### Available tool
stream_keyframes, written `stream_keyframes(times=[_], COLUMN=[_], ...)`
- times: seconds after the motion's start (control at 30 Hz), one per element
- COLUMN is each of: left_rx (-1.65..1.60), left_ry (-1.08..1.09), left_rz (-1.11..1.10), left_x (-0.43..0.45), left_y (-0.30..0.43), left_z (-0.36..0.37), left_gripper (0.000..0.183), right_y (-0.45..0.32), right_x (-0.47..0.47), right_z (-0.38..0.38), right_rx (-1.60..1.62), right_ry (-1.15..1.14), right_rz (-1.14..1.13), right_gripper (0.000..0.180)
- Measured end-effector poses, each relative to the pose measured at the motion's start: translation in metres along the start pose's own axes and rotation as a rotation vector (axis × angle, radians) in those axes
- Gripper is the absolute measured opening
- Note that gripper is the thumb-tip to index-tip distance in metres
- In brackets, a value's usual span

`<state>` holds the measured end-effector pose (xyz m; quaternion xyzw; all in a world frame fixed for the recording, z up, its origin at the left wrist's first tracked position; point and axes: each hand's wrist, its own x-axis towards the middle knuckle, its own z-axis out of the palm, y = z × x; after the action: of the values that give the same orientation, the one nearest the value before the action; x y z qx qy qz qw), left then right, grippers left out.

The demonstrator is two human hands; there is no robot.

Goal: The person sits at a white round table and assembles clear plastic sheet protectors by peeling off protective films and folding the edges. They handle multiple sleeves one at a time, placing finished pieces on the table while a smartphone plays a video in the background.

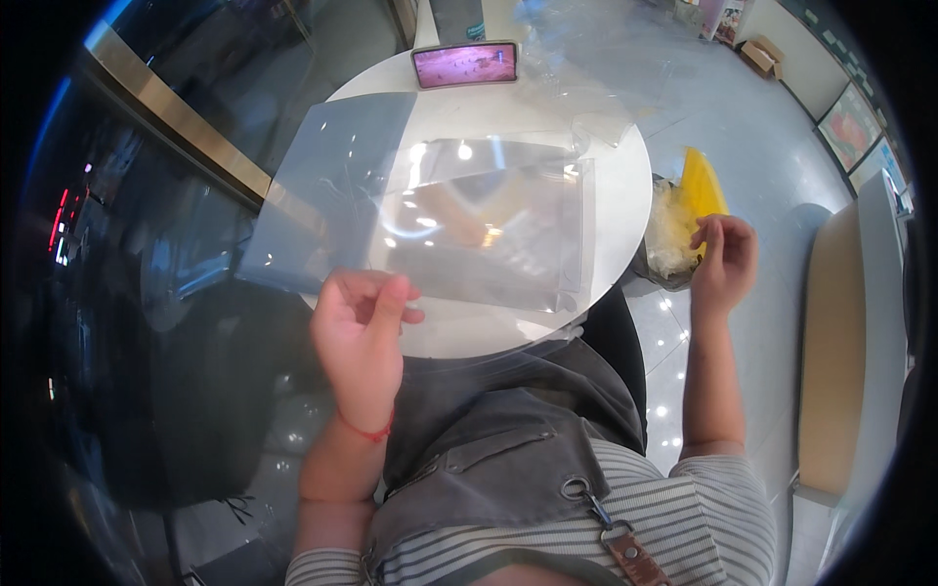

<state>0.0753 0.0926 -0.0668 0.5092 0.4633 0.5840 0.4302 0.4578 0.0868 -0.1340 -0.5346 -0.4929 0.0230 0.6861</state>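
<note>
My left hand (364,308), with a red cord at the wrist, is raised at the near left edge of a round white table (623,183), its fingers curled; whether it pinches something thin and clear is not plain. A clear plastic box (506,220), seemingly folded flat, lies on the table beyond it. Under and beside it, a bluish transparent plastic sheet (330,176) overhangs the left edge. My right hand (724,256) is raised right of the table, its fingers bent, over a bin (663,249) with crumpled clear film. A yellow object (702,183) stands behind that hand.
A phone (465,64) with a lit screen stands upright at the table's far edge. More clear plastic (579,66) shows behind it. A light wooden counter (832,344) is at the right. An open cardboard box (762,57) sits on the floor at the far right.
</note>
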Motion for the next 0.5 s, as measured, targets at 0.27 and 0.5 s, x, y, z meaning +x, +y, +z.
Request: stream_keyframes(times=[0.27,0.5], left_rx=[0.079,-0.083], left_ry=[-0.008,-0.019], left_rz=[-0.098,-0.337], left_x=[0.037,0.067], left_y=[-0.034,-0.081], left_z=[0.016,-0.014], left_gripper=[0.021,0.018], right_y=[0.21,0.326], right_x=[0.029,0.026], right_z=[-0.063,-0.071], right_rx=[-0.45,-0.442], right_ry=[-0.001,-0.105], right_rz=[0.465,0.743], right_gripper=[0.007,0.013])
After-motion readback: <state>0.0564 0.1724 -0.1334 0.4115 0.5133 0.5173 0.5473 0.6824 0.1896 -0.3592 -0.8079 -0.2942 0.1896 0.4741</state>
